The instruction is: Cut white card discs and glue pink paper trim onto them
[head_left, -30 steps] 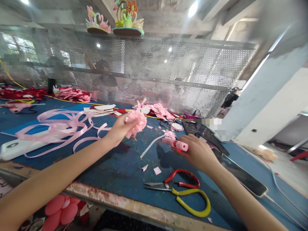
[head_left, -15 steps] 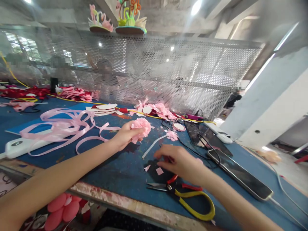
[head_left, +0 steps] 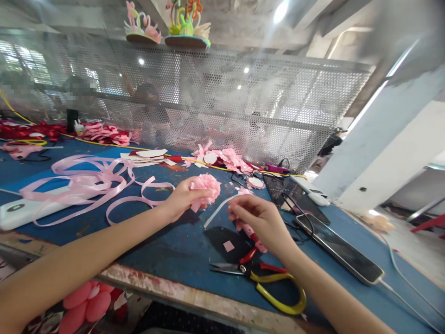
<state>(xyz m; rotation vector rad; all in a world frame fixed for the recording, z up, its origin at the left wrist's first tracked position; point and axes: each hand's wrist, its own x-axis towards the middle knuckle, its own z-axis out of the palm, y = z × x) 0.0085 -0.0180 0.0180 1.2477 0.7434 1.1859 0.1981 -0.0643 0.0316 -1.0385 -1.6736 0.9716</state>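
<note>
Working at a blue-topped table (head_left: 153, 260) with red-and-yellow scissors (head_left: 267, 278) near the front edge and, beyond them, a small pink square (head_left: 228, 246). Holding the right hand (head_left: 259, 218), with fingers curled, above a pink tool (head_left: 253, 234) at near right; impossible to tell whether grasping anything. Gripping a ruffled pink flower (head_left: 206, 186) between thumb and fingers of the left hand (head_left: 184, 197), raised over the table's middle, left of a pale strip (head_left: 219, 210). Flanked by looped pink ribbon (head_left: 81, 180) at left and a phone (head_left: 340, 248) at right. Backed by heaped pink pieces (head_left: 232, 158) and, farther off, a perforated metal screen (head_left: 243, 106).
</note>
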